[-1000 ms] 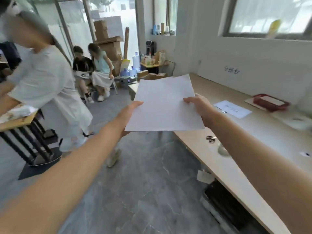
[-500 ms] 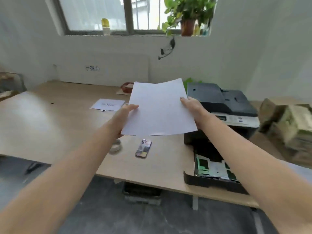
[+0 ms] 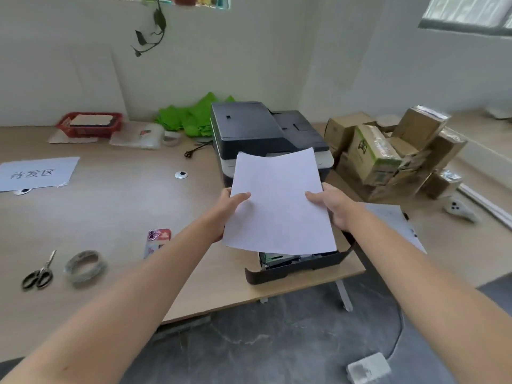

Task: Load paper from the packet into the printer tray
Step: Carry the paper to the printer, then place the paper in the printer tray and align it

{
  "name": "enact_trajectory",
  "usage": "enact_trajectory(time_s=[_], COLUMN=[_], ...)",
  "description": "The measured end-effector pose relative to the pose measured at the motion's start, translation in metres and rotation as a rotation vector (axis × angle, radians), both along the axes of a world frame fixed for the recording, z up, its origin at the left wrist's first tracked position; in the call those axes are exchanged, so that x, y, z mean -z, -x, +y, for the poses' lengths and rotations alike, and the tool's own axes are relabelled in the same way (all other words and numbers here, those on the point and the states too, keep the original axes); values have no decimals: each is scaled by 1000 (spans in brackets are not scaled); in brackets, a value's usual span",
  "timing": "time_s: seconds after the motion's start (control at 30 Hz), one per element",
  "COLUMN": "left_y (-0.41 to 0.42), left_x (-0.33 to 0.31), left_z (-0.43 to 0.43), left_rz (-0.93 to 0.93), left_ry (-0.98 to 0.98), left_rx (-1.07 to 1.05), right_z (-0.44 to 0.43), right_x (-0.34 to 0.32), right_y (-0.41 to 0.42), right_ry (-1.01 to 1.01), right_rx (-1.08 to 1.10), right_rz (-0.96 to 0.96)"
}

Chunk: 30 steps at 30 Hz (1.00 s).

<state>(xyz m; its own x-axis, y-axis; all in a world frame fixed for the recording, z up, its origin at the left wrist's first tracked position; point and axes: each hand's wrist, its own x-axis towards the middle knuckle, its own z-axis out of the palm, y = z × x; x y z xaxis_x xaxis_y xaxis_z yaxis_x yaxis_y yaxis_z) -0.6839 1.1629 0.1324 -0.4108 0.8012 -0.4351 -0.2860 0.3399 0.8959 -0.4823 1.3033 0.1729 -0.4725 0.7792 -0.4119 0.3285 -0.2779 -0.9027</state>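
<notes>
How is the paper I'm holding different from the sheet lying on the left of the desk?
The held paper is blank; the desk sheet carries large printed characters. The held paper is in the air over the printer tray, gripped by both hands, while the desk sheet lies flat. Both are white.

The white paper [image 3: 278, 202] covers most of the pulled-out printer tray [image 3: 297, 266] — only its front wall and a strip of green and dark parts under the sheet's near edge show. Whether the tray holds any paper cannot be told. The paper also hides the lower front of the printer [image 3: 263, 128]. Of the left hand [image 3: 225, 210], only the thumb lies on top; the fingers are under the sheet. The right hand [image 3: 331, 207] is likewise part-covered. A plant [image 3: 152, 31] at the top is cut off by the edge — only a trailing stem shows. Print on the cardboard boxes [image 3: 388, 153] is blurred.
</notes>
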Motion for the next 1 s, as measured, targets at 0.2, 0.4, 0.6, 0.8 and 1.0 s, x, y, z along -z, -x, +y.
enact_trajectory(time_s=[0.2, 0.4, 0.6, 0.8, 1.0], left_y=[-29, -52, -63, -63, -67], left_x=[43, 98, 156, 173, 189], left_z=[52, 90, 96, 123, 143], left_rz=[-42, -59, -53, -43, -14], left_ry=[69, 186, 320, 329, 318], left_rx=[63, -20, -57, -228, -331], right_z=[41, 88, 120, 157, 178], right_x=[44, 100, 160, 193, 208], right_y=[-35, -45, -44, -28, -17], right_ry=[82, 181, 259, 297, 307], right_rx=[37, -17, -138, -139, -162], right_rz=[-144, -259, -360, -312, -312])
